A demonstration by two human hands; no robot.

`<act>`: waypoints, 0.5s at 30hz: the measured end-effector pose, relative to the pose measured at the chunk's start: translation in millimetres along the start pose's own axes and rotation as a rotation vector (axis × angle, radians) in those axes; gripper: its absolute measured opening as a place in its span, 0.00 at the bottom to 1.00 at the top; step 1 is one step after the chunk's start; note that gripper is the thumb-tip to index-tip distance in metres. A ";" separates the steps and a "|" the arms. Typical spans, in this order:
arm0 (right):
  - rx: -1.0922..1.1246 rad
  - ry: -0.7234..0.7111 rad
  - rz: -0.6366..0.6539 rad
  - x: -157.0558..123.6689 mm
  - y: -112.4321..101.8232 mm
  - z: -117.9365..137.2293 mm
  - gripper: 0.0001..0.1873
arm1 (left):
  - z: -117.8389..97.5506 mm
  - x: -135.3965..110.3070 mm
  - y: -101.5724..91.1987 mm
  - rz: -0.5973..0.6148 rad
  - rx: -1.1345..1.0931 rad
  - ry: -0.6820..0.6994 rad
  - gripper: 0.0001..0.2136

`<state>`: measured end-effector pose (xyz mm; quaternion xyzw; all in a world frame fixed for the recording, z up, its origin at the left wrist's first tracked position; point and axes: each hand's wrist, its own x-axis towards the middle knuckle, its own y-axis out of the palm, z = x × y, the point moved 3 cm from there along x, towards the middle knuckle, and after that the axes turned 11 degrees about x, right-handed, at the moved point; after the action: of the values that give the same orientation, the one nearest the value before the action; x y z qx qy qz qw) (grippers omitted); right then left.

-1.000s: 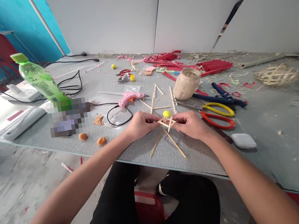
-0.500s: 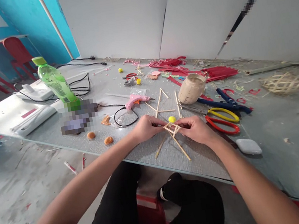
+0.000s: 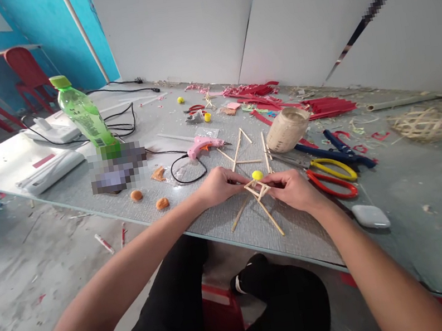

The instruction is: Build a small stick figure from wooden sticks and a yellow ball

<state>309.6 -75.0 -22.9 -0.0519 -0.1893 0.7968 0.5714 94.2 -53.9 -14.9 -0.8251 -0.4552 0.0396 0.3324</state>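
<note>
- Holding a stick frame (image 3: 257, 189): left hand (image 3: 218, 185), centre of the frame, with thumb and fingertips pinched on the frame's left end.
- Right hand (image 3: 293, 190): placed just right of centre, with thumb and fingertips closed on the frame's right end.
- Stick frame: small, built of thin pale sticks, held between both hands low over the table (image 3: 310, 241), near its front edge. Two longer sticks are seen splayed from it toward that edge.
- Yellow ball (image 3: 257, 174): seen at the top of the stick frame, between the two hands. Whether it is fixed to the sticks cannot be told.
- Loose sticks (image 3: 239, 151): laid on the table just above the hands.
- Glue gun (image 3: 201, 146): pink, with a black cord, laid above and left of the left hand.
- Jar (image 3: 286, 129): pale, lying tilted, above the right hand.
- Scissors (image 3: 331, 178): red and yellow handles, just right of the right hand.
- Orange balls (image 3: 162, 203): two, set left of the left hand.
- Bottle (image 3: 85, 116): green, upright, upper left of the frame.
</note>
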 end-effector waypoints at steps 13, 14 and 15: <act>-0.023 -0.004 -0.002 -0.2 -1.4 -4.0 0.17 | 0.5 0.9 -1.3 -0.004 -0.006 -0.015 0.08; -0.019 -0.002 0.001 -0.2 -1.3 -3.5 0.16 | 0.5 1.0 -1.4 -0.005 -0.003 -0.016 0.08; -0.015 0.000 0.002 -0.1 -1.1 -3.0 0.16 | 0.6 1.0 -1.4 -0.006 0.002 -0.017 0.08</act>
<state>311.6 -74.1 -25.2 -0.0563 -0.1954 0.7960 0.5702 93.6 -52.2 -14.3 -0.8230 -0.4602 0.0462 0.3297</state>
